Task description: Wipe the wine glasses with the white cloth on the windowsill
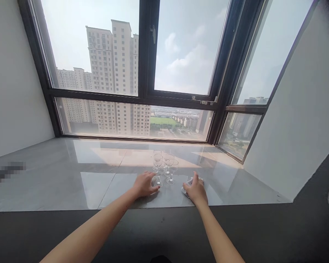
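Several clear stemmed wine glasses [164, 166] stand close together on a glossy grey window sill [71, 175]. My left hand [144, 185] rests on the sill with its fingers curled round the foot of the nearest glass [158, 174]. My right hand [196, 190] lies on a small white cloth [186, 185] just right of the glasses, fingers pressed down over it.
A large dark-framed window [145, 95] rises behind the sill, with tall buildings outside. White walls close in on both sides. A dark floor [164, 226] lies below the sill's front edge. A blurred patch sits at the far left of the sill.
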A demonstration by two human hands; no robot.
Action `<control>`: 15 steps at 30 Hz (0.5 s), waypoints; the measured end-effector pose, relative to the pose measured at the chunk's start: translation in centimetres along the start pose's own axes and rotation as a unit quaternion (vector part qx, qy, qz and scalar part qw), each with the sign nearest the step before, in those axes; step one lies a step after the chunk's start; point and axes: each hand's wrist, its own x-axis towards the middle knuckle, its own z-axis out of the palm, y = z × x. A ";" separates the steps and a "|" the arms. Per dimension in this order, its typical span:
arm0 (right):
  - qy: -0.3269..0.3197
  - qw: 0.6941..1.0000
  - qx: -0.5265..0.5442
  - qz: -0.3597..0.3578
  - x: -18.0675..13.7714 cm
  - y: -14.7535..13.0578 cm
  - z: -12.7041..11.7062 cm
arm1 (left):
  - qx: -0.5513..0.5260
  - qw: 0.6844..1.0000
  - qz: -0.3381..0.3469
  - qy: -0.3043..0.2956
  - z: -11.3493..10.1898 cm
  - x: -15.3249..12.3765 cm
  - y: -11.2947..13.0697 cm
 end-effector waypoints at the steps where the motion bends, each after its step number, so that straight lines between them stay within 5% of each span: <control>1: 0.000 1.000 0.000 0.000 0.0 0.0 0.0 | 0.006 1.000 0.004 0.000 -0.3 -0.2 -0.5; 11: 0.006 1.000 0.002 -0.002 0.0 -0.1 0.0 | -0.041 0.989 -0.141 0.024 0.1 1.6 -5.0; 15: 0.004 1.000 0.004 0.000 -0.1 -0.2 -0.2 | -0.058 0.987 -0.147 0.035 1.1 3.2 -5.6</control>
